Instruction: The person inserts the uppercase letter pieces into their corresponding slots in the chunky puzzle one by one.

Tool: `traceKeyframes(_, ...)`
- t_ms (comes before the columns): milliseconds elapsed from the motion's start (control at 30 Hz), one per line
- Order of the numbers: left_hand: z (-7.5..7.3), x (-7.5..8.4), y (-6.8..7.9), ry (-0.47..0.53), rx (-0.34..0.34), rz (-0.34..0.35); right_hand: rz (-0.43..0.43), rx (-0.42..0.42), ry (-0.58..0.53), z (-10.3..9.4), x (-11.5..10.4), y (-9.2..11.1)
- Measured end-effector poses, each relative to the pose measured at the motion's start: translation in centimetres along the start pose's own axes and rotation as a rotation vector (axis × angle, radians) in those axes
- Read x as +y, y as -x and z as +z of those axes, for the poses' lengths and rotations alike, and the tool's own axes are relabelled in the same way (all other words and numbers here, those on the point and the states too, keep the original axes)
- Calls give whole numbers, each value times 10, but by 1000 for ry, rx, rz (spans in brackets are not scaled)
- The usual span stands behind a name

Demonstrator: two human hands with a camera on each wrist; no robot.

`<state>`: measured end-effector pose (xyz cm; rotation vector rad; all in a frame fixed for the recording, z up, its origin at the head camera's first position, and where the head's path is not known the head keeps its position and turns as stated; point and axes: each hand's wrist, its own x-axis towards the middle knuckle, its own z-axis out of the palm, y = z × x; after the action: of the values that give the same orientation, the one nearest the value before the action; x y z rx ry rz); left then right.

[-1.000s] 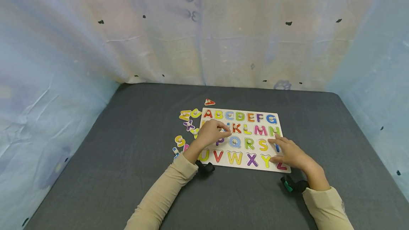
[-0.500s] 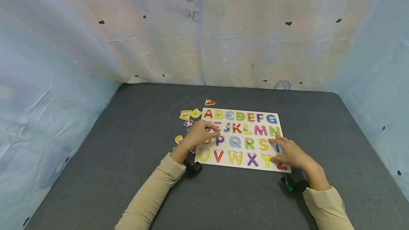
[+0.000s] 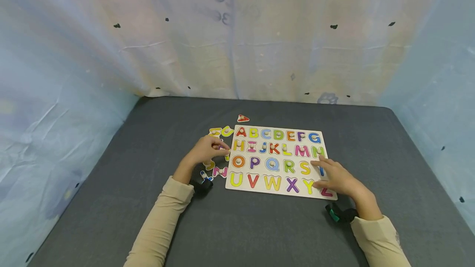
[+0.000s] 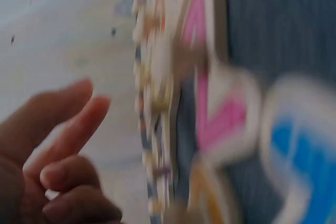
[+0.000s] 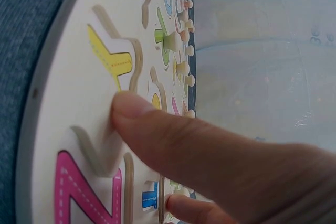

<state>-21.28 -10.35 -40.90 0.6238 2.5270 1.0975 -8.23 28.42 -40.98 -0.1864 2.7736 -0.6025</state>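
A wooden alphabet puzzle board (image 3: pixel 245 184) lies on the dark table. Its upper rows carry knobbed letter pieces, while the S, T and bottom-row slots show bare printed letters. My left hand (image 3: pixel 206 150) is just off the board's left edge, over loose letter pieces, partly hiding some. In the left wrist view its thumb and index finger hold nothing. Below it lie a pink N piece (image 3: pixel 220 172), a blue piece (image 3: pixel 206 176) and a yellow S piece (image 3: pixel 209 165). My right hand (image 3: pixel 335 178) rests on the board's right side, thumb beside the Y slot (image 5: pixel 118 64), fingers spread.
Past the board's top left corner lies a red A piece (image 3: pixel 243 118). A yellow U piece (image 3: pixel 226 131) and another yellow piece (image 3: pixel 215 131) sit by its left edge. A pale patterned curtain (image 3: pixel 267 52) hangs behind the table.
My left hand has moved left from over the middle of the board to the loose pieces, uncovering H, I, J, O and P. The right hand stays in place.
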Motion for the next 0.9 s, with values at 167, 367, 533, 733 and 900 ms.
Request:
traceKeyframes(167,-22,-20,6,-34,-96,2,3,0,-5,0,0,-1)
traceKeyframes(367,-37,-39,10,-40,-154,-16,12,1,-10,0,-1,-1)
traceKeyframes(533,-39,-45,11,-32,-208,-64,3,0,-5,0,-1,-1)
traceKeyframes(733,-39,-45,12,-51,-213,-85,6,0,-5,0,-2,0)
traceKeyframes(900,-38,-45,12,-61,-198,-107,11,-3,-1,-1,-2,1)
